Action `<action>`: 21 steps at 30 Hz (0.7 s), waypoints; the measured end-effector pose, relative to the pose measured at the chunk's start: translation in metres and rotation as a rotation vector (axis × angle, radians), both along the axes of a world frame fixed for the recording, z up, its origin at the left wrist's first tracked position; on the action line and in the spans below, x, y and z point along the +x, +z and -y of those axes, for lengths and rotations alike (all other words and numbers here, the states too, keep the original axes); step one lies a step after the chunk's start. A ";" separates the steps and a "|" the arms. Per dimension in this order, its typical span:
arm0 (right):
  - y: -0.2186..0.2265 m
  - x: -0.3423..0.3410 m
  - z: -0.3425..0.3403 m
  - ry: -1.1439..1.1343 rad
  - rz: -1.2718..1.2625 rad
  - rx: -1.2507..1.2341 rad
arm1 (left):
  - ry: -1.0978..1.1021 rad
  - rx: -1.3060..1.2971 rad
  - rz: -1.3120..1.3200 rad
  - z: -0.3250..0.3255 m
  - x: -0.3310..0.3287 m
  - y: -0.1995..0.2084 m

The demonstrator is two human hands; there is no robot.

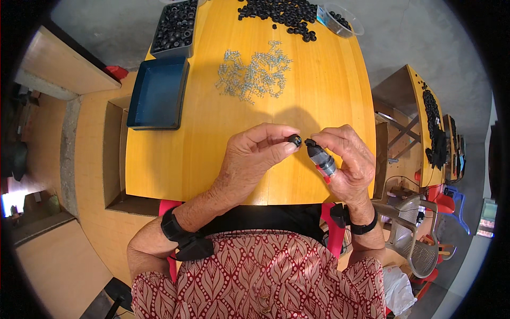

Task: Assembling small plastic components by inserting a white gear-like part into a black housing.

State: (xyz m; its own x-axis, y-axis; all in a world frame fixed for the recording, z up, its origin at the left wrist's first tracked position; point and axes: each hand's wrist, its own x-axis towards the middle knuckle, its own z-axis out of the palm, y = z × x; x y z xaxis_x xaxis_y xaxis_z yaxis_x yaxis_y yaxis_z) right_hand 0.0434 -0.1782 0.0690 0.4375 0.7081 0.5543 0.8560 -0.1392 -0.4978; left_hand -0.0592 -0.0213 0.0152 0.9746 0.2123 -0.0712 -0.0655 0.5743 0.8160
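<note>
left hand (252,154) pinching a little black cap (295,140), right hand (353,165) wrapped round some clear-and-black tool (320,158), both toward worktop's (164,165) near edge

Worktop (329,80): brightly lit. Shadows of left hand (252,154), right hand (350,162): soft, cast toward far edge. White glare patch (13,203): well beyond left edge. Worktop edges bowed; surrounding rim black.

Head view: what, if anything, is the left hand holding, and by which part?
The left hand holds a small, rounded, glossy black piece by its sides, pinched between thumb and fingertips, its right end left exposed.
</note>
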 end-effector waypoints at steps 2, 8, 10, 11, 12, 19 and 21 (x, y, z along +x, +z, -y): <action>0.001 0.000 0.000 0.009 -0.005 -0.013 | -0.002 0.025 -0.007 0.000 0.000 0.000; 0.001 0.001 -0.001 0.038 0.007 -0.038 | -0.007 0.027 -0.006 0.001 -0.001 0.000; 0.003 0.001 -0.002 0.041 0.050 -0.061 | -0.006 0.028 -0.015 0.001 -0.001 -0.002; 0.003 0.001 -0.002 0.041 0.049 -0.062 | -0.004 0.030 -0.024 0.001 -0.001 -0.002; 0.004 0.001 -0.002 0.054 0.068 -0.073 | -0.004 0.030 -0.024 0.001 -0.001 -0.001; 0.004 0.000 -0.006 0.100 0.206 -0.104 | -0.007 0.054 -0.028 0.001 -0.001 -0.003; 0.003 0.000 -0.006 0.112 0.200 -0.119 | -0.001 0.043 -0.036 0.001 -0.001 -0.006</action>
